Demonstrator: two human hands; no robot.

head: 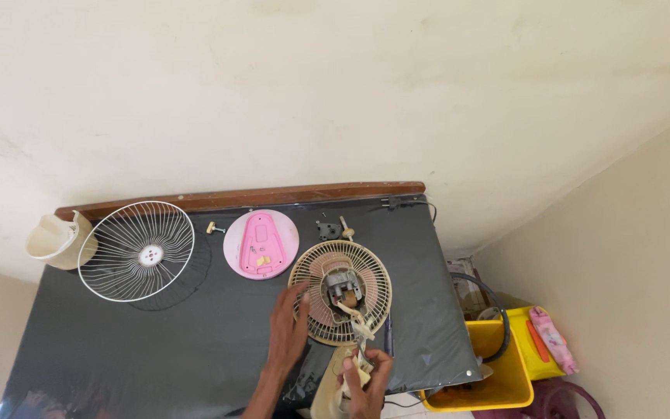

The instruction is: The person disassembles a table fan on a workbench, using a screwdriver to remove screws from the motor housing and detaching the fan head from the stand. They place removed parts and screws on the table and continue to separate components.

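My left hand (287,326) rests on the left rim of a beige rear fan guard (340,292) lying flat on the dark table, with the exposed fan motor (340,287) at its centre. Wires run from the motor toward me. My right hand (367,378) grips a small beige part with wiring (354,366) at the table's near edge, over a beige housing piece (326,392).
A white front fan grille (137,251) lies at the left, a cream housing shell (56,240) beside it. A pink round base plate (260,243) and small knobs and screws (338,227) lie near the back. A screwdriver (388,335) lies by the guard. A yellow bin (498,365) stands right of the table (195,341).
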